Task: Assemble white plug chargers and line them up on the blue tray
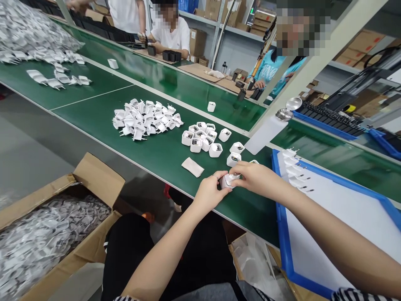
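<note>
Near the front edge of the green bench (156, 165), my left hand (210, 190) grips a white charger housing (224, 182). My right hand (249, 176) has its fingers closed on a white plug cap at the top of that same housing; its fingers partly cover the cap. Just beyond my hands stand several open white housings (196, 144) with circuit parts inside. A folded beige cloth (192, 167) lies to the left of them. Farther left is a heap of loose white plug caps (147, 119).
A white pump bottle (266, 136) stands beside a post. To the right, a blue-rimmed tray (280, 225) holds finished-looking plugs (294, 169). Below left, a cardboard box (97, 177) contains bagged white parts. Co-workers (175, 33) sit across the bench.
</note>
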Tool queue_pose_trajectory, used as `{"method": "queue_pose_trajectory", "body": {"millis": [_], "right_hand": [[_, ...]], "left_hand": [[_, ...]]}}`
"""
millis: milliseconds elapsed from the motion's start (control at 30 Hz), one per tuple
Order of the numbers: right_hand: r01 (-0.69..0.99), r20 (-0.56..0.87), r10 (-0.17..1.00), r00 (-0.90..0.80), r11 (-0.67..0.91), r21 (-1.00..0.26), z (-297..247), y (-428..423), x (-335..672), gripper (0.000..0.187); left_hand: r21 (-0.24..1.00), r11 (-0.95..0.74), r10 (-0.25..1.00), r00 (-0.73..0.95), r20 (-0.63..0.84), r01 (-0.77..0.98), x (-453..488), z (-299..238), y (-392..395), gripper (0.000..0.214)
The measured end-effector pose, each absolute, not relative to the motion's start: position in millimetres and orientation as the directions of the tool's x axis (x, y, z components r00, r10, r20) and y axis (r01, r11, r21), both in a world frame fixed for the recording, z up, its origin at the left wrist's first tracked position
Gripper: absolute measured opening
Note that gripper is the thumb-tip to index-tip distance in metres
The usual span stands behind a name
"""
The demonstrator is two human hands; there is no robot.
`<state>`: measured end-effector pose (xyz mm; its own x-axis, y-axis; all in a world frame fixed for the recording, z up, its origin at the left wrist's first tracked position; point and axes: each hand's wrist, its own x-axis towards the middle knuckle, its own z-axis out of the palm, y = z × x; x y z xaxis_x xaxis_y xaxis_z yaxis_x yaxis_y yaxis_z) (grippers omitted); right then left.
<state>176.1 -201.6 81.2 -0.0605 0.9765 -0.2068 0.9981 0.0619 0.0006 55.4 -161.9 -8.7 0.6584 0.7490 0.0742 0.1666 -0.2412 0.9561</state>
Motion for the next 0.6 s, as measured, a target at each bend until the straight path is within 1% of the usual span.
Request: {"method": "queue_pose_trajectory", "body": {"millis": [100, 200, 333, 467, 600], "right_hand": [[0.991, -0.232, 0.970, -0.077, 0.099, 0.087, 85.7, -199.1, 172.8, 0.007], [0.984, -0.260, 0.962, -0.087, 0.124, 0.128, 88.8, -197.7, 169.9, 0.007], [0.987, -0.257, 0.963, -0.082, 0.115, 0.115, 90.1, -197.3, 169.0, 0.007], [0.989, -0.261, 0.961, -0.088, 0.115, 0.092, 89.9, -195.3, 168.5, 0.006], [0.986, -0.267, 0.958, -0.106, 0.136, 0.097, 90.1, -193.4, 165.9, 0.006]], "left_hand": [[0.955, -0.248, 0.748, 0.659, 0.080, 0.166, 55.6, -9.9, -161.7, 0.039], [0.953, -0.248, 0.744, 0.664, 0.073, 0.174, 56.0, -9.9, -160.9, 0.043], [0.951, -0.250, 0.742, 0.667, 0.068, 0.182, 55.8, -8.4, -160.3, 0.048], [0.946, -0.264, 0.738, 0.671, 0.071, 0.190, 55.1, -8.1, -161.2, 0.044], [0.944, -0.266, 0.741, 0.668, 0.070, 0.196, 55.2, -8.1, -161.7, 0.041]]}}
